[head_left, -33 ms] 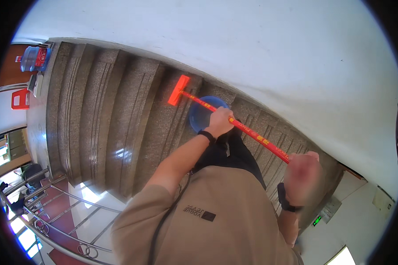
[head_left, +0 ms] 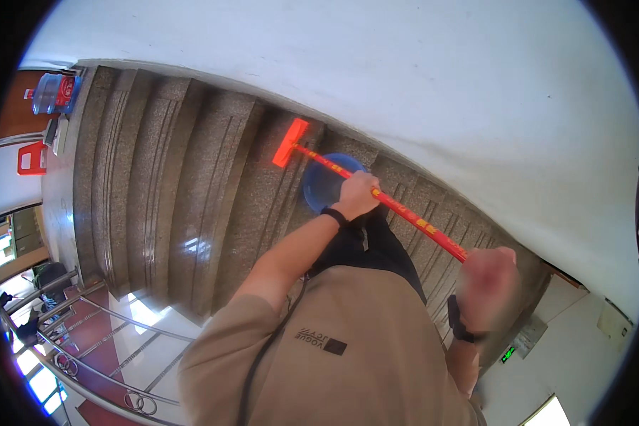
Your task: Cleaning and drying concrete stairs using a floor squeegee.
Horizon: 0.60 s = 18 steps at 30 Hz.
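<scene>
The left hand (head_left: 360,194), nearer the orange head (head_left: 290,143) at ten o'clock, encloses the red pole (head_left: 422,226); the right hand (head_left: 486,287), blurred, clasps its four-o'clock end.

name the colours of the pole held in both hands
The pole is red with yellow markings, clearest in the head view.

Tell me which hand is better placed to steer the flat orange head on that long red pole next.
Probably the left hand: it grips the long red pole nearer the flat orange head. The right hand holds it farther back.
</scene>
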Each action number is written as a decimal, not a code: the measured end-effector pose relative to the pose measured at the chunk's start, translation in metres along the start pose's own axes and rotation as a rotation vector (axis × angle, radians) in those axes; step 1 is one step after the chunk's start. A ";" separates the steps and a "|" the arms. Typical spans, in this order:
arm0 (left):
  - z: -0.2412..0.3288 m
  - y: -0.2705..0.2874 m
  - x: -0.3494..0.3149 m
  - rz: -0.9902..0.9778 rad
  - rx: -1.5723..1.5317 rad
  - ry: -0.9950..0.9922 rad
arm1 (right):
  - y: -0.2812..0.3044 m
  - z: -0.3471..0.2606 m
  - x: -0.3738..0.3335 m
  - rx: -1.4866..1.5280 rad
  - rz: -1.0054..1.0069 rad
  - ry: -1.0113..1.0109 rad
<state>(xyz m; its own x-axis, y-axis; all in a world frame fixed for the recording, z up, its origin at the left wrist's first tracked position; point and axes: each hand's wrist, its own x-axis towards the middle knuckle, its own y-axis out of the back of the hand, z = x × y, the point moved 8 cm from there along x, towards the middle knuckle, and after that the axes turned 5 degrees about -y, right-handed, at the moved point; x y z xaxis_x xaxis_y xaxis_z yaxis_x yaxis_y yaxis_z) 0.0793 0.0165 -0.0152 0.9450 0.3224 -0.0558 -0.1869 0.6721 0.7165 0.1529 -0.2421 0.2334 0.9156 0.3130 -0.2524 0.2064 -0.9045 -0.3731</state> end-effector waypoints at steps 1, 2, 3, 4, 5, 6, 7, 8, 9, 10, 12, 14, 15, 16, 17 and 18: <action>0.006 -0.004 0.002 0.027 -0.007 -0.009 | 0.007 -0.010 -0.003 0.001 0.014 0.033; 0.018 -0.015 0.007 0.013 -0.015 -0.045 | 0.015 -0.019 -0.006 0.003 0.028 0.069; 0.029 -0.026 0.010 -0.029 -0.021 -0.071 | 0.021 -0.026 -0.007 -0.001 0.024 0.073; 0.037 -0.028 0.010 0.005 -0.027 -0.084 | 0.029 -0.034 -0.008 0.018 0.038 0.087; 0.045 -0.035 0.009 -0.025 -0.055 -0.094 | 0.034 -0.040 -0.009 0.056 0.024 0.116; 0.052 -0.041 0.007 -0.076 -0.075 -0.109 | 0.040 -0.043 -0.012 0.041 0.045 0.107; 0.060 -0.038 0.004 -0.022 -0.094 -0.141 | 0.043 -0.049 -0.016 0.036 0.039 0.129; 0.063 -0.034 -0.001 0.013 -0.099 -0.154 | 0.044 -0.054 -0.019 0.045 0.007 0.162; 0.064 -0.033 -0.004 0.024 -0.115 -0.140 | 0.048 -0.054 -0.020 0.036 0.042 0.152; 0.062 -0.030 -0.008 0.032 -0.129 -0.127 | 0.047 -0.053 -0.022 0.058 0.034 0.158; 0.054 -0.023 -0.015 0.040 -0.062 -0.114 | 0.042 -0.047 -0.023 0.087 0.032 0.159; 0.038 -0.013 -0.020 0.055 0.004 -0.102 | 0.031 -0.032 -0.020 0.110 0.012 0.134; 0.027 -0.004 -0.023 0.081 -0.006 -0.100 | 0.026 -0.022 -0.021 0.102 0.039 0.118; 0.017 0.003 -0.025 0.106 -0.016 -0.099 | 0.016 -0.009 -0.024 0.049 0.020 0.098; 0.008 0.007 -0.025 0.096 -0.014 -0.103 | 0.007 0.000 -0.026 -0.009 0.003 0.082; -0.001 0.009 -0.024 0.080 0.022 -0.077 | 0.004 0.005 -0.028 -0.003 0.013 0.080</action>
<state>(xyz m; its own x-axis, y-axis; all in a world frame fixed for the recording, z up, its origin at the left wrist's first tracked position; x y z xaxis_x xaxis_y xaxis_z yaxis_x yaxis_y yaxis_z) 0.0547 0.0157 -0.0082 0.9454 0.3212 0.0552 -0.2573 0.6316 0.7313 0.1269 -0.2530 0.2345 0.9429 0.2769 -0.1852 0.1948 -0.9093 -0.3677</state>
